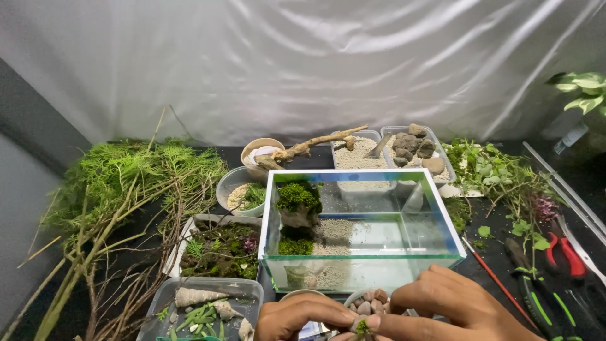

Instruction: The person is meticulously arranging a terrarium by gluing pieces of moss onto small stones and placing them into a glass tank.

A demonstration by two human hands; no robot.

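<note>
Moss sprig (362,328) sits pinched between fingertips of my 2 hands, just below the glass tank's (360,259) front wall. My left hand (297,317) and right hand (442,303) both clamp it, thumbs meeting. Bowl of pebbles (372,298) lies between my hands and the tank. Red scissors (565,252) are right of the tank.
</note>
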